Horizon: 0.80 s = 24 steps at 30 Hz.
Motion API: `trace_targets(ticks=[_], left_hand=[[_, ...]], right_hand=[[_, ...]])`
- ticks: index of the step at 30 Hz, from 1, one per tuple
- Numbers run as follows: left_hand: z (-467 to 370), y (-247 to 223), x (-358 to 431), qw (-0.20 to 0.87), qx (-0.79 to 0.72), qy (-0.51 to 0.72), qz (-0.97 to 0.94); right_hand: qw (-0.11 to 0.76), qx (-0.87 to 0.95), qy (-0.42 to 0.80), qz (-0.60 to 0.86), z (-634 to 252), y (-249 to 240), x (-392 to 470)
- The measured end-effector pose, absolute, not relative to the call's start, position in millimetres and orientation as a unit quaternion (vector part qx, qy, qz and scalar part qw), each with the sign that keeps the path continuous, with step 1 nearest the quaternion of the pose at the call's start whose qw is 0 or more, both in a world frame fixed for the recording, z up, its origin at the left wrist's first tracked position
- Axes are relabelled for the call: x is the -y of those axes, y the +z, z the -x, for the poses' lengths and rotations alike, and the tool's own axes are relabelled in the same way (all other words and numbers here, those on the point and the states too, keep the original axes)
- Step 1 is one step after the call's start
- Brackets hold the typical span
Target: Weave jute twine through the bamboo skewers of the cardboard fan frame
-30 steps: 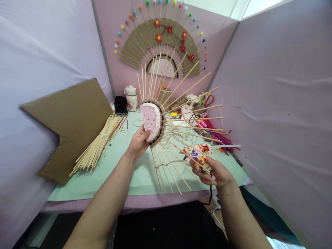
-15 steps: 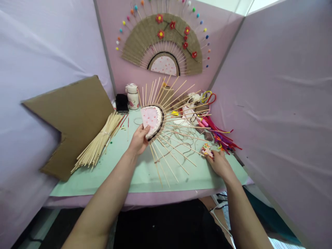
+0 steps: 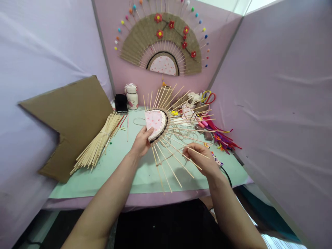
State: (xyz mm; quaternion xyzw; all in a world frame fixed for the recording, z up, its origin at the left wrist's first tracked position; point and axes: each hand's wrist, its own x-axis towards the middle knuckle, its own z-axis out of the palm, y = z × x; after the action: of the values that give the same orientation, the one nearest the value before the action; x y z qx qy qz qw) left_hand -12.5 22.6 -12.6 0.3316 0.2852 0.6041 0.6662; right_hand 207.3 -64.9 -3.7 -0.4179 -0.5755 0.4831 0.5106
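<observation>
My left hand (image 3: 142, 141) grips the lower corner of a half-round, pink-spotted fan base (image 3: 156, 121), thumb on its face. The base has a white padded edge and black braid trim. Thin wooden sticks (image 3: 178, 171) fan out from its curved side, pointing up, right and down. A brown twine (image 3: 169, 157) crosses the lower sticks and runs up to my right hand (image 3: 199, 159). That hand's fingers are pinched together among the stick ends, seemingly on the twine. Just behind it lies a colourful patterned object (image 3: 217, 159), partly hidden, with a black cord near it.
A bundle of sticks (image 3: 100, 141) rests by bent cardboard (image 3: 75, 117) at left. A white bottle (image 3: 132, 97) and a black item (image 3: 121, 103) stand behind. Loose twine, pipe cleaners (image 3: 223, 138) and scissors (image 3: 210, 98) lie at right. A finished fan (image 3: 140, 38) hangs on the back wall.
My right hand has let go of the patterned object and moved left to the sticks, its fingers now pinched. The fan base in my left hand has shifted slightly right and down.
</observation>
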Motion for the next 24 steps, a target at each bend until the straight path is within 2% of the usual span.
trace_targets(ticks=[6, 16, 24], left_hand=[[13.7, -16.2, -24.3, 0.667, -0.287, 0.595, -0.345], [10.0, -12.3, -21.5, 0.675, -0.289, 0.589, -0.338], [10.4, -13.2, -21.7, 0.678, -0.282, 0.587, -0.341]], right_hand=[[0.538, 0.51, 0.55, 0.385, -210.5, -10.8, 55.7], [0.585, 0.473, 0.526, 0.397, -200.5, -12.5, 48.4], [0.58, 0.468, 0.523, 0.413, -199.0, -11.8, 49.6]])
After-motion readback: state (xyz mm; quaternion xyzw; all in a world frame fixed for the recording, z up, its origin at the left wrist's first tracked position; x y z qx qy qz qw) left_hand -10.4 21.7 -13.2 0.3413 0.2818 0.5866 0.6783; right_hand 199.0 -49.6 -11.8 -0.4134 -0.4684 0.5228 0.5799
